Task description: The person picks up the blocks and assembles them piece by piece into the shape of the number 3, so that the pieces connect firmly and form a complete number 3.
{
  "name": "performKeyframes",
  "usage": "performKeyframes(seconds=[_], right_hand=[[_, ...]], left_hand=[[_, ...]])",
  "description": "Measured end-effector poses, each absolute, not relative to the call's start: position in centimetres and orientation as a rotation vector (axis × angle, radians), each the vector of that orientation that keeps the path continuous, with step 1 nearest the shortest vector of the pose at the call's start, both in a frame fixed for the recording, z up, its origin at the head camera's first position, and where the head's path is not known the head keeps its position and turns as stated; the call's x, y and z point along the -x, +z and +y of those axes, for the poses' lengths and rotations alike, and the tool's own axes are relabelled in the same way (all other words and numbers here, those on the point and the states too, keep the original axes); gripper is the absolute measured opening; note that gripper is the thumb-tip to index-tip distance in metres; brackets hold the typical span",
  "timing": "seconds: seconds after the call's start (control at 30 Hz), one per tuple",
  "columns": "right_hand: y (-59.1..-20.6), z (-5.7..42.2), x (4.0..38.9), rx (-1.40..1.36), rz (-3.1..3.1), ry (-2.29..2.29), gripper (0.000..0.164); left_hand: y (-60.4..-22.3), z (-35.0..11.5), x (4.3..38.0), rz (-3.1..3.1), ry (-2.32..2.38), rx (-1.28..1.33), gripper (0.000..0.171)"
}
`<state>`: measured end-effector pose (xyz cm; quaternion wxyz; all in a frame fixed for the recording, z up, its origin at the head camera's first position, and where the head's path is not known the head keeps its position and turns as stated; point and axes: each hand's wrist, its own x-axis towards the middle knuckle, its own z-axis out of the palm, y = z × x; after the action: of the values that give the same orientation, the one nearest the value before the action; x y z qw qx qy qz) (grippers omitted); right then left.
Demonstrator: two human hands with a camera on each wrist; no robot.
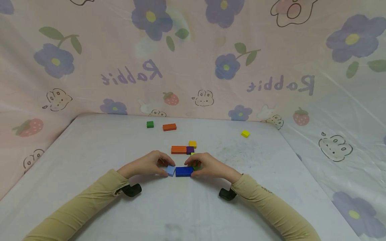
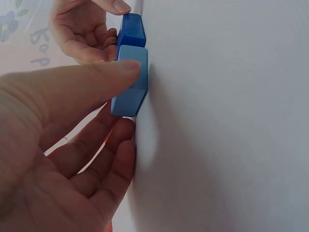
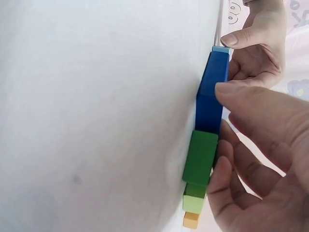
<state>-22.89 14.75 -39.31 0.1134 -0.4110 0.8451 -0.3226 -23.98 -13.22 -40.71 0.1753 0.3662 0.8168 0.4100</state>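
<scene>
In the head view my left hand (image 1: pixel 149 164) pinches a light blue block (image 1: pixel 171 170) between thumb and fingers, just left of a long dark blue block (image 1: pixel 184 171). My right hand (image 1: pixel 211 165) holds the dark blue block near its right end, thumb on the near side and fingers behind. Past that end, the right wrist view shows a green block (image 3: pixel 200 157), with a light green block (image 3: pixel 193 203) beyond it. Farther up stand a purple block (image 1: pixel 190 150), an orange block (image 1: pixel 179 150) and a yellow-orange block (image 1: pixel 192 144). Right fingers partly hide the green blocks in the head view.
Toward the back of the white table (image 1: pixel 193 211) lie a small green block (image 1: pixel 150 124) and a red-orange block (image 1: pixel 169 127). A yellow block (image 1: pixel 245 134) sits at the back right. A printed curtain (image 1: pixel 187 67) hangs behind the table.
</scene>
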Motion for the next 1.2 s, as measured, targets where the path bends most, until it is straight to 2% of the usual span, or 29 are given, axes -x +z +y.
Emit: performKeyframes(seconds=[0.43, 0.57, 0.83, 1.2], right_hand=[[-39.2, 14.6, 22.8, 1.172, 2.468, -0.953, 0.037], [-39.1, 14.6, 22.9, 1.162, 2.474, -0.946, 0.037], [-39.1, 14.7, 23.0, 1.180, 2.468, -0.948, 0.037], [-39.0, 14.7, 22.9, 1.190, 2.448, -0.971, 0.036]], left_hand=[[-40.6, -13.5, 23.9, 2.334, 1.177, -1.006, 0.037], [-40.5, -13.9, 24.2, 2.355, 1.216, -0.917, 0.033], [-40.4, -14.0, 24.3, 2.300, 1.314, -0.575, 0.027], [-40.9, -13.5, 24.4, 2.320, 1.324, -0.519, 0.017]])
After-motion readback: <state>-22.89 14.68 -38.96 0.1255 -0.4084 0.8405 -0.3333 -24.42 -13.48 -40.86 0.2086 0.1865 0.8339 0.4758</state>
